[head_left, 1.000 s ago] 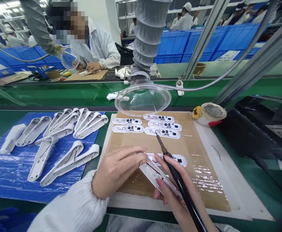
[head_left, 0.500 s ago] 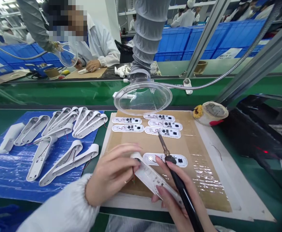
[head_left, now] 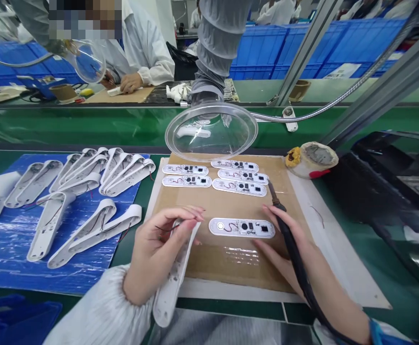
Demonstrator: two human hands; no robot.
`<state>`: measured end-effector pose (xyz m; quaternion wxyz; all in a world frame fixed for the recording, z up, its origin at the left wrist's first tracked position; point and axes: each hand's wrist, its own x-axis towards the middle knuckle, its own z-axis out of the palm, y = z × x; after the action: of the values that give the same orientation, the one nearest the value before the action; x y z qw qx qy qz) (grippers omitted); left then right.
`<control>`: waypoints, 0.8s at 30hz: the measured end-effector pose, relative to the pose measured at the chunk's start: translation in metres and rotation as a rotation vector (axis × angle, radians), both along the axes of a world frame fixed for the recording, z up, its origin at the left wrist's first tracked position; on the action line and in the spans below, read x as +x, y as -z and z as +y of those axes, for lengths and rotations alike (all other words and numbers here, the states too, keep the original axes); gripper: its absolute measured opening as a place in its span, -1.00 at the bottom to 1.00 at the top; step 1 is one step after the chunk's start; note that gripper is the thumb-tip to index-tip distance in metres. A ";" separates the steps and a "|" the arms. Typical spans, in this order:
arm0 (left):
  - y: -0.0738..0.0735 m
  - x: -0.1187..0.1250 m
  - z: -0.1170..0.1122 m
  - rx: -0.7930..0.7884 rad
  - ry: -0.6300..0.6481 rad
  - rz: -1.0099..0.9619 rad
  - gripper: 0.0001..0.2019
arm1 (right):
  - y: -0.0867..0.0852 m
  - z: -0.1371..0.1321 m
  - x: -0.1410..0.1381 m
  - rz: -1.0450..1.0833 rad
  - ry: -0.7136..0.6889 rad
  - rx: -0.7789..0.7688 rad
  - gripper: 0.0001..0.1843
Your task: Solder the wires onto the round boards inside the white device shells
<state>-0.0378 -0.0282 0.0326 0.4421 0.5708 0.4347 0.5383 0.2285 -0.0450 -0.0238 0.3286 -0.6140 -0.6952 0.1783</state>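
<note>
My left hand point(head_left: 155, 251) is closed around a white plastic housing point(head_left: 171, 287), which tilts with its lower end toward me; thin dark wires stick out near the fingertips. In my right hand point(head_left: 303, 249) is a black-handled soldering iron point(head_left: 292, 244), its tip pointing away over the cardboard. The thumb and fingers of that hand hover by the right end of a white circuit panel point(head_left: 241, 228), which lies flat on the cardboard with a round light spot, red wire and black parts. Farther back lie several similar panels point(head_left: 239, 187) in two columns.
Several white housings point(head_left: 53, 225) with wires lie on a blue sheet point(head_left: 8, 254) at left. A clear fume hood point(head_left: 211, 132) hangs above the cardboard mat point(head_left: 180, 199). A round pot point(head_left: 317, 158) and a black device point(head_left: 371, 187) stand at right. Across the bench a co-worker's hand point(head_left: 131, 83) works.
My left hand has drawn the housing left and toward me, and it has turned. My right hand has let go of the housing and moved right with the soldering iron. The view has tilted down slightly.
</note>
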 end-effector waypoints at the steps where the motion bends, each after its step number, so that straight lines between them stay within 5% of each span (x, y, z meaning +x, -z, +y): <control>1: -0.002 -0.005 0.003 0.069 0.079 0.107 -0.90 | 0.004 0.003 0.006 -0.004 0.012 -0.041 -0.31; 6: -0.005 -0.005 0.038 0.543 0.419 0.720 -0.85 | 0.007 0.000 -0.007 0.127 -0.114 -0.157 -0.25; 9: 0.005 0.009 0.064 0.800 0.485 1.087 -0.84 | 0.002 -0.005 -0.027 0.222 -0.242 -0.177 -0.23; 11: 0.015 0.019 0.074 0.857 0.503 1.138 -0.86 | 0.001 -0.007 -0.036 0.250 -0.273 -0.166 -0.21; 17: 0.027 0.033 0.044 0.635 0.296 1.048 -0.78 | 0.005 -0.008 -0.048 0.245 -0.099 -0.027 -0.15; 24: 0.028 0.034 0.013 0.362 0.208 0.885 -0.85 | -0.005 -0.011 -0.049 0.267 -0.127 -0.042 -0.23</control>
<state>-0.0041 -0.0153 0.0043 0.1601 0.8529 0.4208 0.2641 0.1797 -0.0558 -0.0189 0.3933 -0.5463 -0.6788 0.2934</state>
